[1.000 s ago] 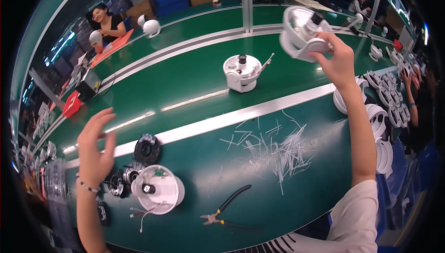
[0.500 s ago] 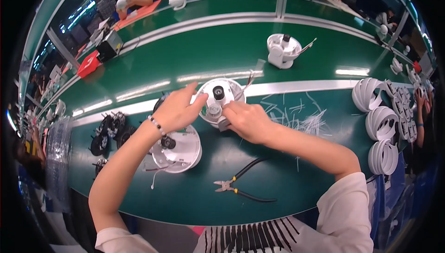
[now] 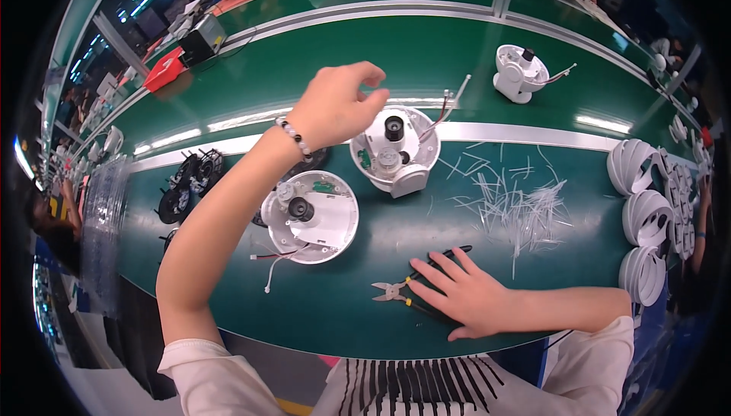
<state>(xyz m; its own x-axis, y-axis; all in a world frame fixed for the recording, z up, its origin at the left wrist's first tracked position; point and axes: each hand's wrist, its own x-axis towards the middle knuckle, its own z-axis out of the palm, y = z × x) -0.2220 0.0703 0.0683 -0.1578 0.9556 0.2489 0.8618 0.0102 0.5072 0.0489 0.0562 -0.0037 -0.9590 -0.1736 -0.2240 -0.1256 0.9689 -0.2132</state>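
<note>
My left hand point(image 3: 335, 107) hovers over the green table, fingers loosely curled with nothing in them, just left of a round white device point(image 3: 396, 153) with a black lens and red and black wires. A second round white device point(image 3: 312, 218) lies under my left forearm, its wires trailing toward me. My right hand point(image 3: 464, 290) lies flat, fingers spread, on the black handles of a pair of pliers point(image 3: 392, 290) near the table's front edge; the jaws stick out to the left.
A heap of white plastic offcuts point(image 3: 510, 203) lies right of centre. Stacks of white rings point(image 3: 647, 218) line the right edge. Black round parts point(image 3: 186, 184) sit at the left, a third white device point(image 3: 521, 73) further back, a red box point(image 3: 164, 69) far left. Other people work across the table.
My right hand brought the white device down to the table, let go and dropped onto the pliers. My left hand lifted off the device.
</note>
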